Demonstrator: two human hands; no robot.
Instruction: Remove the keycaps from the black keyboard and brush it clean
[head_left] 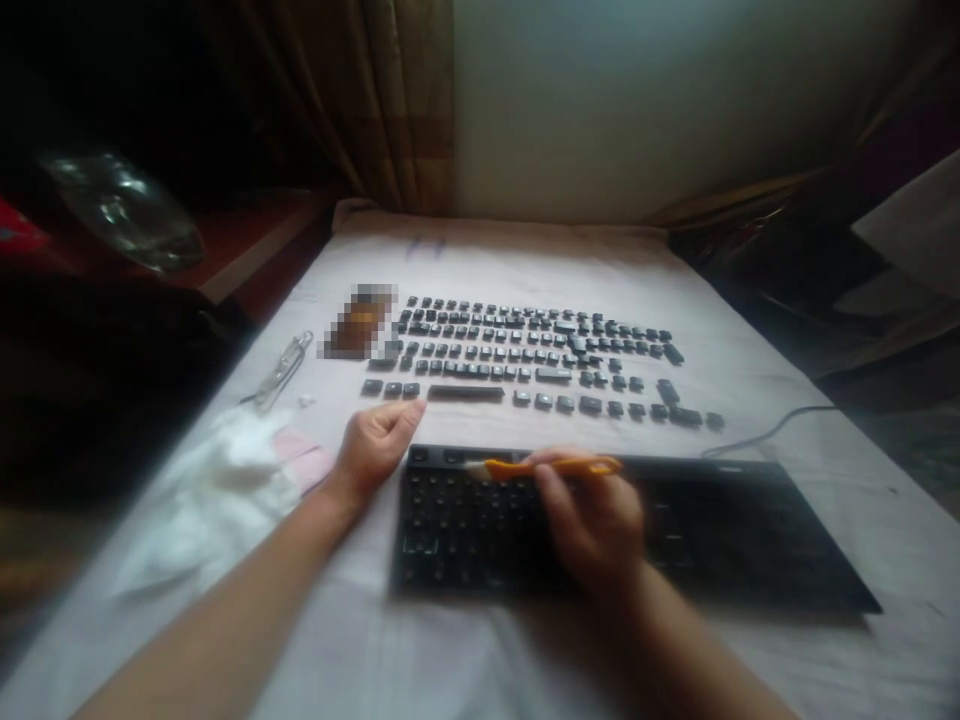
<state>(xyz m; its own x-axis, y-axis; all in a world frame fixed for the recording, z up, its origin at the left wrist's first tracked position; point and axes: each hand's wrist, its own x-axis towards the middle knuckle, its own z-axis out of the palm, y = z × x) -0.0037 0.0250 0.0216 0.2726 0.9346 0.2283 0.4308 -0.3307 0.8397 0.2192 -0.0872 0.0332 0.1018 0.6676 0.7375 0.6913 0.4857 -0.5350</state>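
Observation:
A black keyboard base (750, 530) with its keycaps off lies on the cloth before me. My right hand (592, 510) is closed around a small brush (510, 468) with an orange handle. The brush's pale bristles point left, over the upper left part of the base. Just beyond the base's top left corner, my left hand (377, 440) rests as a loose fist, thumb against the index finger; nothing shows in it. Its thumb is close to the long space bar key (465, 392). Loose black keycaps (480, 350) are laid out in rows behind the base.
Crumpled white tissue or cotton (217, 500) lies left of my left forearm. Behind it are a metal clip-like tool (285, 368) and a pixelated brown item (358, 322). A cable (772, 432) runs off to the right. A curtain (397, 110) hangs at the back.

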